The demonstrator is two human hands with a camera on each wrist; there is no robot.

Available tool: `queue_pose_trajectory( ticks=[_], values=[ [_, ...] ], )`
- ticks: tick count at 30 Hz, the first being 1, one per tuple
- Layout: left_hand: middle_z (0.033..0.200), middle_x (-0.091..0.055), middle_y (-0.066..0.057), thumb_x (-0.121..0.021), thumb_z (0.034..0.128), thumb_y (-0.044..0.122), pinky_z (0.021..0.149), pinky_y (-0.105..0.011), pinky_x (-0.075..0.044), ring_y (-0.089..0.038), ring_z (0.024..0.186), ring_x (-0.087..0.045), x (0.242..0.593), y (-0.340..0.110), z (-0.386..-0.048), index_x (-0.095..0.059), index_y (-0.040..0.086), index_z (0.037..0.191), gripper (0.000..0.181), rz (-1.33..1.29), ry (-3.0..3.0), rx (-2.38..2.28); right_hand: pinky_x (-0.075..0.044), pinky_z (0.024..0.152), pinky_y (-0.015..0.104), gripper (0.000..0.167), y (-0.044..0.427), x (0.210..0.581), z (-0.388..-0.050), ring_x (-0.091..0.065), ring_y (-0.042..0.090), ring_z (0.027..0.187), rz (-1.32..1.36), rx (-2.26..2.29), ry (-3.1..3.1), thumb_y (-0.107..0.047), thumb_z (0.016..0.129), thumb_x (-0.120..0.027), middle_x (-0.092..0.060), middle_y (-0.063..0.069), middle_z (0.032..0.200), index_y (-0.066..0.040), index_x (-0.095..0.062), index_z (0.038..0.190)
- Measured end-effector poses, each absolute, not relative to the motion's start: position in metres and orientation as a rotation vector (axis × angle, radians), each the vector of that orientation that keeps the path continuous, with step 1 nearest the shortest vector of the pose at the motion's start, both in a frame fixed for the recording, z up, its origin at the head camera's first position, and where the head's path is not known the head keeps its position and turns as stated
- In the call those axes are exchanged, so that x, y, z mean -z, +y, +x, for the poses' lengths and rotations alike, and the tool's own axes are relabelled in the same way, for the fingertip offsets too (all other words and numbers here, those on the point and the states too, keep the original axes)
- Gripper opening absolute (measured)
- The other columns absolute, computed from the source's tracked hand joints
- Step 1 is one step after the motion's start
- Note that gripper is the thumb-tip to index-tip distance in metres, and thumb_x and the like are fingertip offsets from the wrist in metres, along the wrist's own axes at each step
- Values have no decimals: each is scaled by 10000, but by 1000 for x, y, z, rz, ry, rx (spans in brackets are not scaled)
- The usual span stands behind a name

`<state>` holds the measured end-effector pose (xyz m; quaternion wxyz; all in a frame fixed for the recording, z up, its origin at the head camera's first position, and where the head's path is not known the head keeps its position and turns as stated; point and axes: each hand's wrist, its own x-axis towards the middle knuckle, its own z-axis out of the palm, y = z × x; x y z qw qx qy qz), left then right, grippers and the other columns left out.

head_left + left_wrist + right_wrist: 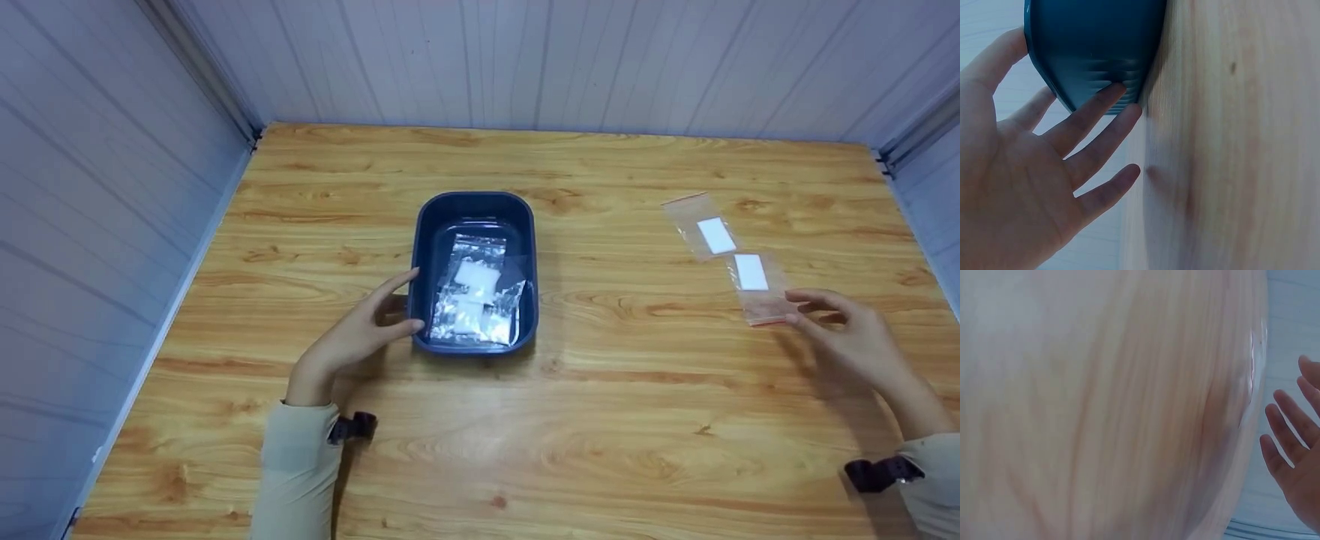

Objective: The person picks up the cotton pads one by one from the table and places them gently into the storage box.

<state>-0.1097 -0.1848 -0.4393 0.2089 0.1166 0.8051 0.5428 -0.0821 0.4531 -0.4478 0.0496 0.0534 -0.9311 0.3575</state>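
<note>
A dark blue plastic bin (476, 206) stands left of the table's middle, holding several clear zip bags (469, 315) with white pieces in them. My left hand (352, 337) touches the bin's left side with spread fingers, thumb and forefinger at the rim; the left wrist view shows the fingers extended along the wall. On the right lie two clear zip bags, an upper one (716, 235) and a lower one (751, 271), each with a white rectangle inside. The thumb and fingertips of my right hand (859, 337) are at the lower bag's red-edged end, apart from each other.
The wood-grain table (637, 420) carries the bin and bags. A pale panelled wall (502, 67) rises behind it, with another wall (90, 225) on the left. Dark wrist straps (352, 427) show at both sleeves.
</note>
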Motion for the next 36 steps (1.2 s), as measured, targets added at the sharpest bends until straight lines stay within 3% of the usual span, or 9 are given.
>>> queue_pose_trajectory(
  ticks=[9, 12, 14, 17, 20, 23, 27, 33, 36],
  values=[
    [1540, -357, -159, -687, 950, 265, 1137, -518, -309, -357, 1364, -399, 441, -185, -110, -264, 270, 1575, 755, 317, 2237, -1522, -361, 783, 40, 406, 461, 450, -87, -511, -88, 954, 159, -1091, -2884, -175, 918, -732, -610, -193, 1097, 13, -628, 1262],
    [1543, -355, -158, -685, 952, 271, 1138, -519, -304, -357, 1365, -398, 441, -185, -110, -263, 275, 1575, 752, 315, 2245, -1515, -362, 784, 47, 419, 463, 450, -91, -504, -98, 950, 184, -1053, -2896, -163, 907, -744, -653, -73, 1107, 20, -626, 1265],
    [1547, -348, -154, -684, 952, 279, 1138, -522, -302, -356, 1364, -398, 440, -185, -110, -260, 277, 1575, 754, 318, 2246, -1510, -405, 832, 142, 430, 464, 450, -93, -519, -25, 975, 181, -1021, -2924, -174, 915, -736, -666, 66, 1135, 20, -617, 1280],
    [1542, -358, -150, -689, 947, 292, 1132, -524, -312, -352, 1353, -410, 440, -185, -110, -258, 288, 1575, 762, 313, 2254, -1502, -459, 917, 443, 454, 465, 449, -95, -577, 252, 1058, 167, -997, -2977, -196, 937, -710, -619, 273, 1173, 31, -585, 1311],
    [1542, -360, -134, -693, 942, 313, 1130, -518, -318, -341, 1348, -417, 439, -185, -110, -259, 311, 1572, 765, 301, 2255, -1496, -410, 869, 644, 456, 466, 449, -98, -538, 490, 1079, 169, -995, -3014, -186, 952, -689, -590, 325, 1208, 41, -564, 1327],
    [1552, -348, -120, -693, 940, 327, 1134, -514, -311, -332, 1355, -412, 438, -185, -110, -262, 327, 1568, 762, 296, 2253, -1492, -464, 888, 411, 452, 469, 451, -102, -601, 298, 1041, 172, -967, -3038, -198, 941, -706, -607, 284, 1234, 12, -585, 1323],
    [1551, -351, -118, -695, 937, 334, 1139, -512, -304, -327, 1359, -409, 437, -185, -110, -264, 332, 1567, 763, 300, 2256, -1487, -371, 779, 123, 461, 473, 454, -105, -511, -73, 938, 192, -976, -3049, -224, 915, -738, -652, 167, 1219, -20, -612, 1309],
    [1535, -375, -118, -695, 940, 306, 1135, -504, -315, -318, 1351, -425, 439, -184, -109, -262, 310, 1571, 764, 320, 2239, -1510, -381, 762, 66, 455, 479, 456, -108, -522, -84, 930, 304, -1067, -2991, -136, 877, -774, -638, -137, 1151, -7, -630, 1288],
    [1538, -374, -112, -699, 935, 322, 1137, -510, -307, -319, 1355, -421, 438, -184, -109, -264, 322, 1568, 768, 312, 2242, -1504, -377, 770, 55, 460, 479, 456, -110, -502, -104, 948, 323, -1039, -2999, -127, 864, -786, -636, -60, 1193, -12, -637, 1284]
  ],
)
